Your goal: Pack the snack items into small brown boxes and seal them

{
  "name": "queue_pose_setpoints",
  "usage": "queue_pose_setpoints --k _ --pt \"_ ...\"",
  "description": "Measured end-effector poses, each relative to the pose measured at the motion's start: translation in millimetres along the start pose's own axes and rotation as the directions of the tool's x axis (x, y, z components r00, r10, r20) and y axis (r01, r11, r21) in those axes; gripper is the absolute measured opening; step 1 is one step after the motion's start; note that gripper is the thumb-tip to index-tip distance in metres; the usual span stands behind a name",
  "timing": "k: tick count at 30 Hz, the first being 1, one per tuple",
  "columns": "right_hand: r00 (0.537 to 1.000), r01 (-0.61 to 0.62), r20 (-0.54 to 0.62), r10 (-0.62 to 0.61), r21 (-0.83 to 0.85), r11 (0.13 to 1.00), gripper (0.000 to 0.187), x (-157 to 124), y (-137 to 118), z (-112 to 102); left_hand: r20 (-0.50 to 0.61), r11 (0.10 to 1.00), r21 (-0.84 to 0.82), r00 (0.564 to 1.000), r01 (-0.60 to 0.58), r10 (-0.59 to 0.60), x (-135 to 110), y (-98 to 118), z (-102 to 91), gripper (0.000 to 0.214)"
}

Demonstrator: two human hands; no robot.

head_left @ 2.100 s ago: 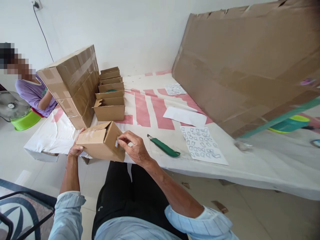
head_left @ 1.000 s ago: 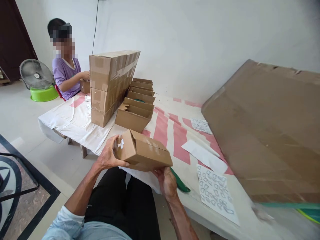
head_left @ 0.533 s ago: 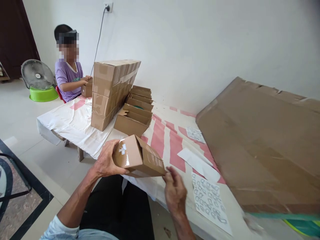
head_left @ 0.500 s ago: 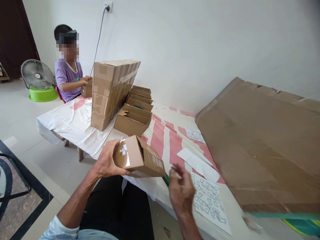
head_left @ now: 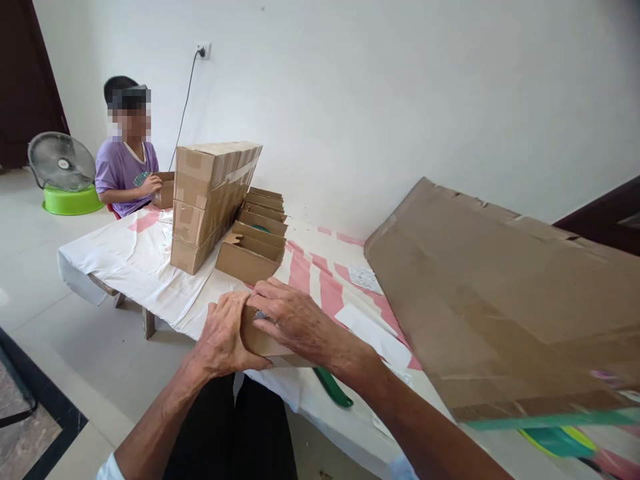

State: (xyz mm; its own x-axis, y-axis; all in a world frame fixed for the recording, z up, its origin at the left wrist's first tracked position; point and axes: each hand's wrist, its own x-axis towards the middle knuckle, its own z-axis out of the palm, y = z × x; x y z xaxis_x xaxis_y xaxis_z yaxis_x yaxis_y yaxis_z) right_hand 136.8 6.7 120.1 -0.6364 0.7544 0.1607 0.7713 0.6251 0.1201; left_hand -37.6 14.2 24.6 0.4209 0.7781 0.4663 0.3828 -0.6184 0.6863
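A small cardboard box [head_left: 263, 343] is at the near edge of the table, in front of my lap. My left hand [head_left: 223, 333] grips its left end, thumb along the lower side and fingers over the top. Across its upper face lies my right hand [head_left: 295, 320], fingers curled against the box near a small label [head_left: 261, 315]. The right hand and forearm hide much of the box. A green curved handle [head_left: 334, 388] sticks out below my right wrist; what it belongs to is hidden.
Taped boxes [head_left: 200, 207] form a tall stack on the cloth-covered table [head_left: 125, 267]. Beside it stands a row of open boxes [head_left: 250, 257]. A large cardboard sheet [head_left: 510, 300] leans at right, near white paper [head_left: 373, 330]. A person [head_left: 127, 167] sits at the far left.
My right hand has moved left from beside the box onto its upper face, over the label. The left hand keeps its hold. The view has shifted slightly right and up.
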Motion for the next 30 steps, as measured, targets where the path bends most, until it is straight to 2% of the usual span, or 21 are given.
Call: queue_pose_setpoints --k 3,10,14,17,18,19,20,21,23,25,27,30 --pt "0.996 0.003 0.093 0.002 -0.054 0.999 0.013 5.5 0.6 -2.1 0.007 1.0 0.002 1.0 0.015 -0.015 0.6 2.6 -0.8 0.114" --pt "0.984 0.003 0.178 0.008 -0.059 0.998 0.02 11.8 -0.1 -0.7 0.024 1.0 -0.007 0.999 0.023 -0.023 1.0 5.0 -2.5 0.113" --pt "0.993 -0.022 0.114 0.021 0.009 1.0 0.021 10.3 2.9 0.4 0.04 0.999 -0.001 0.998 0.04 -0.04 1.8 7.9 -3.6 0.113" --pt "0.994 -0.092 -0.027 0.101 0.245 0.965 0.025 7.9 10.1 -1.0 0.036 0.999 0.024 0.999 0.029 -0.029 2.1 7.2 -3.3 0.104" --pt "0.983 -0.117 -0.085 0.161 0.383 0.916 0.026 6.5 13.5 -2.1 0.031 0.999 0.029 0.999 0.021 -0.022 1.9 5.8 -3.1 0.103" --pt "0.963 -0.138 -0.123 0.239 0.538 0.832 0.025 4.7 17.1 -3.5 0.025 0.999 0.029 1.0 0.012 -0.013 1.5 3.6 -3.2 0.104" --pt "0.937 -0.154 -0.124 0.325 0.689 0.708 0.025 2.2 20.6 -5.1 0.018 1.0 0.025 1.0 0.003 -0.003 0.8 0.8 -3.7 0.105" --pt "0.912 -0.166 -0.088 0.401 0.815 0.555 0.027 -0.9 23.6 -6.8 0.008 1.0 0.016 1.0 -0.006 0.006 -0.1 -2.6 -4.8 0.106" --pt "0.873 -0.182 0.044 0.486 0.953 0.241 0.038 -9.3 27.7 -9.7 -0.009 1.0 -0.01 1.0 -0.024 0.024 -2.7 -11.1 -9.4 0.107" --pt "0.851 -0.179 0.146 0.504 0.984 0.018 0.048 -19.8 28.6 -11.2 -0.012 0.999 -0.047 1.0 -0.024 0.024 -5.8 -22.2 -17.7 0.106" --pt "0.845 -0.157 0.185 0.502 0.983 -0.097 0.053 -31.2 27.7 -10.7 0.007 0.996 -0.091 1.0 0.025 -0.025 -8.3 -36.9 -28.6 0.105" --pt "0.834 -0.115 0.189 0.518 0.978 -0.173 0.053 -48.4 26.9 -5.9 0.072 0.975 -0.16 0.987 0.155 -0.146 -9.0 -65.3 -44.8 0.105"
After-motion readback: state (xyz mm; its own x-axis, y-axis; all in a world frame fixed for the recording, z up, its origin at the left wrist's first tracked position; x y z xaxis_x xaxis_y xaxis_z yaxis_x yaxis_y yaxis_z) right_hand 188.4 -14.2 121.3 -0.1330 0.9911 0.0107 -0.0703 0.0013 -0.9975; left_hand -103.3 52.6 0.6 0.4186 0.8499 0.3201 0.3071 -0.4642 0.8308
